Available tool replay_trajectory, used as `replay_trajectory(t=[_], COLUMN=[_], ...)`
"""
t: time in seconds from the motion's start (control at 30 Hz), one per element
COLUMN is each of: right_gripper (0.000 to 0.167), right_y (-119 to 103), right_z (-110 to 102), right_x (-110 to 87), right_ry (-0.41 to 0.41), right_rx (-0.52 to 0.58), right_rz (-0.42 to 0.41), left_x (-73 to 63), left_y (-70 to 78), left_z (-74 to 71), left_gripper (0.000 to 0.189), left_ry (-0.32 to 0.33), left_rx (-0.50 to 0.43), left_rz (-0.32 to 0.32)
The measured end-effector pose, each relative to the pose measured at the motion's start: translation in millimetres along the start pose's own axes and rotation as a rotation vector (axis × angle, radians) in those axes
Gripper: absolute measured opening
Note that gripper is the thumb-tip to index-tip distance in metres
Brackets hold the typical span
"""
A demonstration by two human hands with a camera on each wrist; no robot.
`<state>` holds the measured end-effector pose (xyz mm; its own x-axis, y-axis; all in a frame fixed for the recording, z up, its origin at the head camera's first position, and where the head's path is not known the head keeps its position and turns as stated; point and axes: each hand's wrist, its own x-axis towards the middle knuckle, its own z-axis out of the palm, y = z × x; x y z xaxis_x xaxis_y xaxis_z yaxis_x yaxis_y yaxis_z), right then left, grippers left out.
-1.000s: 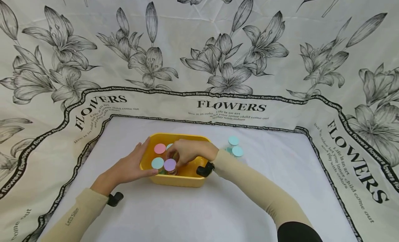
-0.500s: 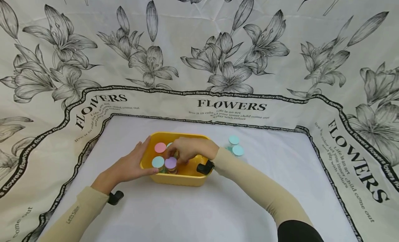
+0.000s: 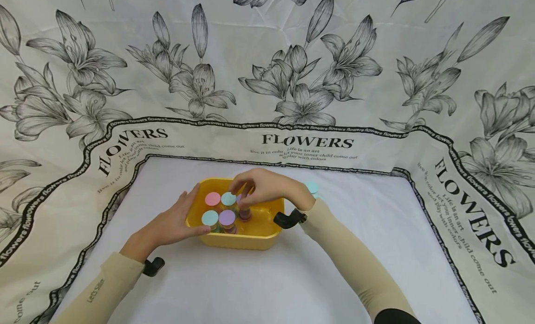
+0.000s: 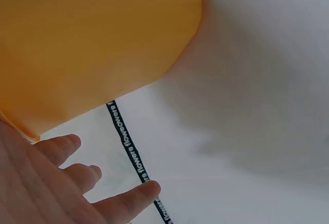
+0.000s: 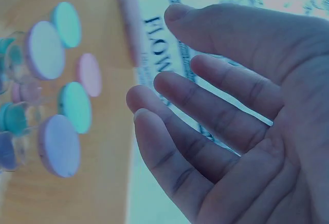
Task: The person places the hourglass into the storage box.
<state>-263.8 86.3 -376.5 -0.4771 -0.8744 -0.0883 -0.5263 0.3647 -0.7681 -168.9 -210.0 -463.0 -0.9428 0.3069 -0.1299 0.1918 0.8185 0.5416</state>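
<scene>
Inside the yellow plastic box [image 3: 238,242] stand several small clear jars with flat lids. Their lids include a pink lid [image 3: 212,199], a teal lid [image 3: 228,198], another teal lid [image 3: 210,217] and a purple lid [image 3: 227,217]. A third jar row begins with a purple-lidded jar [image 3: 244,215], partly hidden by my right hand [image 3: 263,187]. That hand hovers over it with fingers loosely bent; the right wrist view shows nothing between them. My left hand [image 3: 181,219] rests on the box's left end, fingers extended, thumb along the front rim.
Behind my right wrist, a teal-lidded jar [image 3: 311,187] stands on the white cloth [image 3: 355,222], right of the box. Flower-printed fabric [image 3: 309,82] rises at the back and sides.
My right hand has let go of the purple-lidded jar and moved up and right, uncovering the back teal lid. My left hand stays at the box.
</scene>
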Motion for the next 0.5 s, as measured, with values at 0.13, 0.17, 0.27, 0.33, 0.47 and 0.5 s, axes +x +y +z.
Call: replay_trajectory(t=[0.13, 0.17, 0.27, 0.33, 0.47, 0.5], right_gripper=[0.043, 0.043, 0.042, 0.042, 0.041, 0.042], right_y=[-2, -1, 3, 8, 23, 27], right_z=[-6, -6, -8, -8, -6, -5], right_x=[-17.4, -23.0, -45.4, -62.0, -95.5, -103.6], right_ry=[0.094, 0.125, 0.234, 0.308, 0.458, 0.495], right_rx=[0.023, 0.025, 0.029, 0.027, -0.011, -0.023], right_rz=[-0.007, -0.003, 0.019, 0.041, 0.102, 0.119], left_x=[0.4, 0.4, 0.0, -0.4, -1.2, -1.3], left_y=[0.4, 0.6, 1.1, 1.4, 2.4, 2.5], left_z=[0.2, 0.5, 1.6, 2.2, 1.7, 1.3], left_gripper=[0.124, 0.124, 0.124, 0.122, 0.121, 0.121], left_ry=[-0.002, 0.0, 0.007, 0.011, 0.021, 0.023], left_rx=[-0.005, -0.004, -0.003, -0.003, 0.012, 0.016], left_rz=[-0.003, -0.002, -0.001, -0.001, -0.002, -0.003])
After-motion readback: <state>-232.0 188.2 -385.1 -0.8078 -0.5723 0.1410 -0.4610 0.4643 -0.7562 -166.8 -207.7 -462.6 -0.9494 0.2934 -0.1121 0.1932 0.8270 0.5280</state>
